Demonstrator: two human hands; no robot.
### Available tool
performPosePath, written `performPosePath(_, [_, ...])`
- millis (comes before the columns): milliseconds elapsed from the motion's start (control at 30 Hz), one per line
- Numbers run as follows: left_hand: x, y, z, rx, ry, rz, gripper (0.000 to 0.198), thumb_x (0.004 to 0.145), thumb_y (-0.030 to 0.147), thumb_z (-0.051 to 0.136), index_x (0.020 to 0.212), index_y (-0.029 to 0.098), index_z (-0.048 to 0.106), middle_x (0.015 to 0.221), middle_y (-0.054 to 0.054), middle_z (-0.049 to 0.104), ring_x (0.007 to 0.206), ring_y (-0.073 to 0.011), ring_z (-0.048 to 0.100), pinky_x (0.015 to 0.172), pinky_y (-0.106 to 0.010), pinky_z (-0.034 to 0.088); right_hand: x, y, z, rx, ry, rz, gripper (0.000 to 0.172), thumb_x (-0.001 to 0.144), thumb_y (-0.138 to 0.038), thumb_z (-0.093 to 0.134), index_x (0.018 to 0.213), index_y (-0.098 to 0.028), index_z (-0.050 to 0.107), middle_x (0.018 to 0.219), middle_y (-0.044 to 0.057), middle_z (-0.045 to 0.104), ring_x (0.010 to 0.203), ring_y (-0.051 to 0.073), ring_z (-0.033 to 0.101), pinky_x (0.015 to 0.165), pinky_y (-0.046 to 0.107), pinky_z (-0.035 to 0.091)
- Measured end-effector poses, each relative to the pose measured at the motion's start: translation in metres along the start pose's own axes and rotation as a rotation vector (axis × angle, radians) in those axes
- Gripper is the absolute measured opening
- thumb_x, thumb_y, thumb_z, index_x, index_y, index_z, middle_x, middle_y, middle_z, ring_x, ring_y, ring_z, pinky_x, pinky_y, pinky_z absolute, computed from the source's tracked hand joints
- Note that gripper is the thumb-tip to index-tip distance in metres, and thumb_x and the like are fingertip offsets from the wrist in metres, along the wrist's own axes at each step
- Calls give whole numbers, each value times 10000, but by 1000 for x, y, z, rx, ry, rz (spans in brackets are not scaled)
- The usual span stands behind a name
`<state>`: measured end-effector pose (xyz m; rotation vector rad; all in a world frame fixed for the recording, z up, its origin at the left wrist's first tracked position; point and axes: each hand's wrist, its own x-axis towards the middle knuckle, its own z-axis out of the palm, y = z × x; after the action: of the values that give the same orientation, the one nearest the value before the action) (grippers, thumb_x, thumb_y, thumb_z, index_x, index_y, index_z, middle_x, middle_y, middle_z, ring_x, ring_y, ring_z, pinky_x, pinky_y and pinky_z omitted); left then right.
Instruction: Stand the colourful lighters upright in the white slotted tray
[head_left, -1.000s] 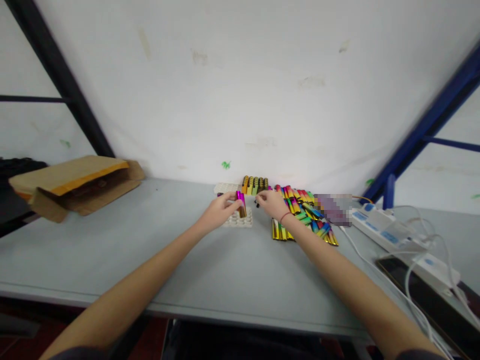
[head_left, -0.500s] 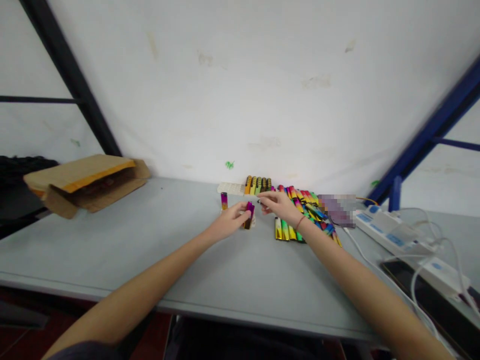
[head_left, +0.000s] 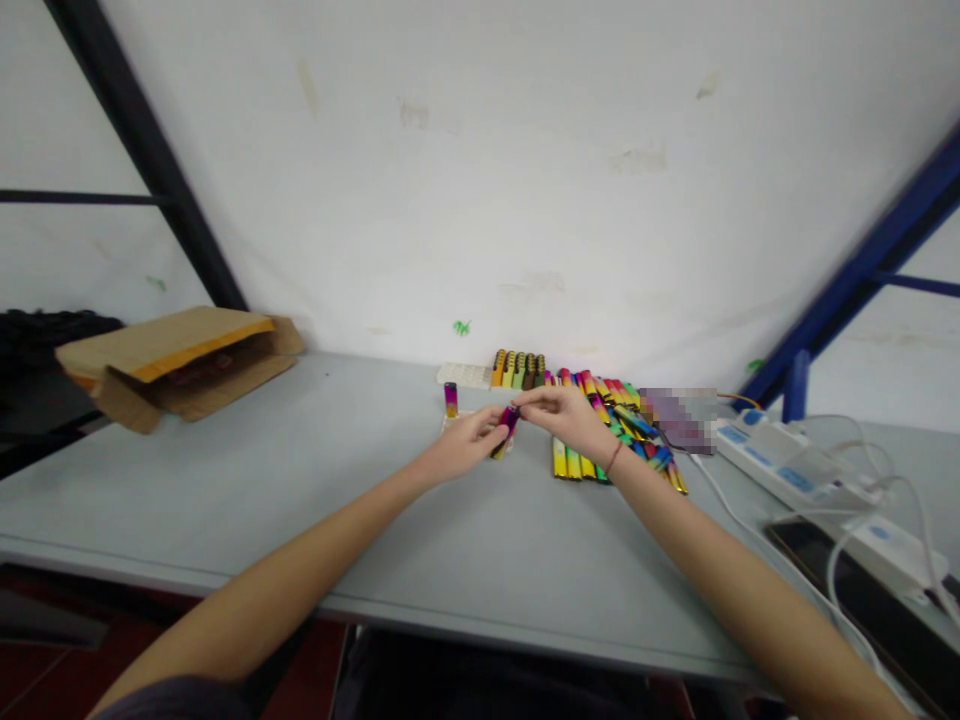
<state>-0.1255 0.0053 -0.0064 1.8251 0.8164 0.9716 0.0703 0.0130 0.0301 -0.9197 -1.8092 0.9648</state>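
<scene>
My left hand (head_left: 466, 442) is closed round a shiny purple-and-gold lighter (head_left: 509, 420), which leans with its top to the right. The fingertips of my right hand (head_left: 564, 418) are pinched together at the lighter's top end; whatever is between them is too small to make out. A second purple-and-gold lighter (head_left: 451, 400) stands upright just beyond my left hand. Below the held lighter, a pale tray (head_left: 456, 418) shows only in part behind my left hand.
Several yellow, green and dark lighters (head_left: 517, 368) stand in rows beside a white holed tray (head_left: 465, 375) at the wall. Many colourful lighters (head_left: 577, 462) lie right. Farther right are a power strip (head_left: 795, 470), cables and a dark phone (head_left: 840, 570). A cardboard box (head_left: 172, 350) lies left.
My right hand's fingertips have come down and left onto the top of the lighter. The lighter in my left hand has tilted to the right.
</scene>
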Motion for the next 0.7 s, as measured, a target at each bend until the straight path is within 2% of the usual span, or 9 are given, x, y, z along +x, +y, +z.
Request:
performPosePath(300, [0,3,2,47,8,48,357,877,441,557,1085,152,596,1066,-105,661,955,-233,643,855,-362,497,-3,-3,4,49,89,59,245,681,-330,731,825,-132,745,865,90,747,825,205,698,805,349,562])
performPosePath(700, [-2,6,3,-138,-25,-16,393,859,476,603,1082,156,553,931,-64,661,867,-198,643,796,-332,500,-7,0,9,148,135,34,289,654,-378,765,824,-147,727,847,81,741,794,193,697,774,326,571])
